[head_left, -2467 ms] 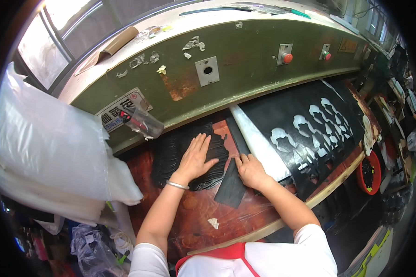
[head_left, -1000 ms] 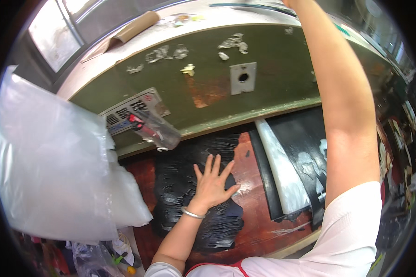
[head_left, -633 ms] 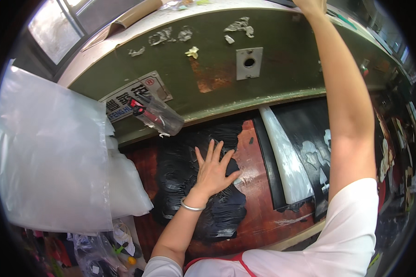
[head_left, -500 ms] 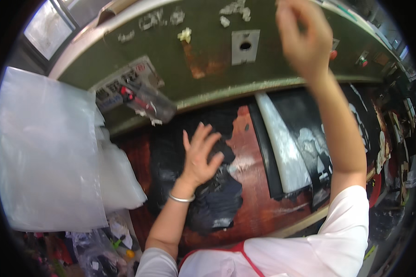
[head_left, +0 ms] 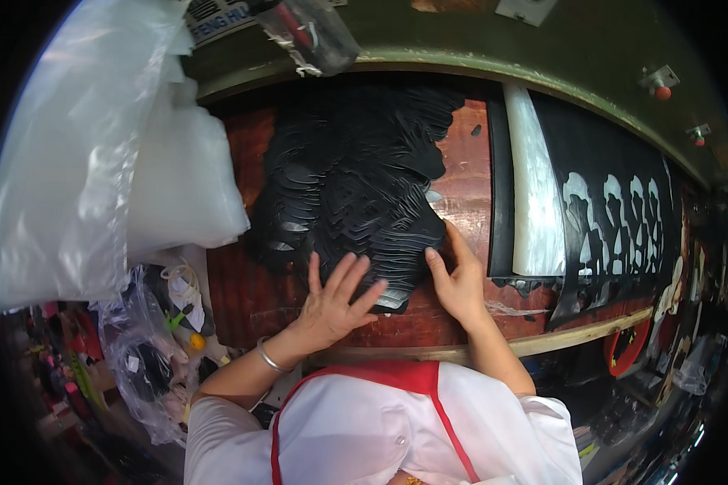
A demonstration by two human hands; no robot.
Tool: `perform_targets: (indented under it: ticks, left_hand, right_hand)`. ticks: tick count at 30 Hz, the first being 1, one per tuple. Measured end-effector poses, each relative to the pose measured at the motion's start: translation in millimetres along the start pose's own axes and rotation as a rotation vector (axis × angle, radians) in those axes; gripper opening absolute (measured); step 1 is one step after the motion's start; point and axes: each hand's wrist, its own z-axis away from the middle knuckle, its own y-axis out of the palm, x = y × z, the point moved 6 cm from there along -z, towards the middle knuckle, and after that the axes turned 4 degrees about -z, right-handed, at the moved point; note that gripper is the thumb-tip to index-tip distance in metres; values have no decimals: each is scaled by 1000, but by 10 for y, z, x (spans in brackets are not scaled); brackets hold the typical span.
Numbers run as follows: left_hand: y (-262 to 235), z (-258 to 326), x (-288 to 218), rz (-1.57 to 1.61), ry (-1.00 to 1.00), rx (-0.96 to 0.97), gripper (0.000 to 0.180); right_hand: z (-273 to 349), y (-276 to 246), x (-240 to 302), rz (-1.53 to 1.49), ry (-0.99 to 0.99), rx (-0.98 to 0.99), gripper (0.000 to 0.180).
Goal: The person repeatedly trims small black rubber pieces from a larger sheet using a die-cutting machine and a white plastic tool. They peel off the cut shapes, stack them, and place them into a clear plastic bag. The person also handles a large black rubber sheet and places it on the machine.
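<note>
Smooth, faintly glossy black pieces (head_left: pixel 356 202)

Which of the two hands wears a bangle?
The left hand, with fingers spread: a silver bangle circles its wrist, whereas the right hand has a bare wrist.

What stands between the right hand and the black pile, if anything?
Nothing visible: the right hand is at the lower right edge of the black pile; the left hand is farther left, not between them.
</note>
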Motion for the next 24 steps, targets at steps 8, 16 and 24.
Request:
perform_targets:
  ticks: [8,16,24]
  left_hand:
    - [32,-167,-228,-205,135,-147,46]
    - [-219,-754,-8,-208,2,-272,54]
    - [-926,-317,238,130,-35,-585,79]
  right_hand:
    - [-271,18,83,-30,153,19,42]
    - [-140,-8,429,-281,31,26,31]
    - [-246,-168,526,-522,-47,18,23]
